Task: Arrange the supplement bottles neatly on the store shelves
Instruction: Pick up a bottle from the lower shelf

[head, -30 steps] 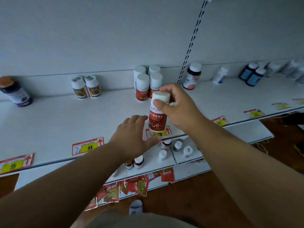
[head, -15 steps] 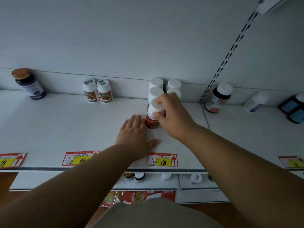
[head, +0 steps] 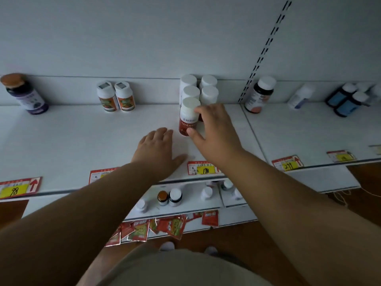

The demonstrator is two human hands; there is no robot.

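A white-capped supplement bottle with a red label (head: 188, 118) stands upright on the white shelf (head: 82, 141), at the front of a left column of like bottles. More of these white-capped bottles (head: 209, 93) stand behind it and to its right, against the back wall. My right hand (head: 216, 131) is beside the front bottle with fingers spread and loosened. Its thumb tip touches the bottle's base and its index fingertip touches the bottle's side. My left hand (head: 158, 150) lies flat on the shelf just left of and in front of the bottle.
On the same shelf stand a purple bottle (head: 26, 96), two orange-labelled bottles (head: 116, 98), a dark bottle (head: 259, 96), a white bottle (head: 301, 96) and blue bottles (head: 346, 100). Price tags (head: 203, 168) line the front edge. A lower shelf holds small bottles (head: 175, 197); red packets (head: 165, 226) hang below.
My right hand carried the red-labelled bottle from the shelf's front edge back to the group, stood it there, and has loosened its grip. My left hand stayed flat on the shelf.
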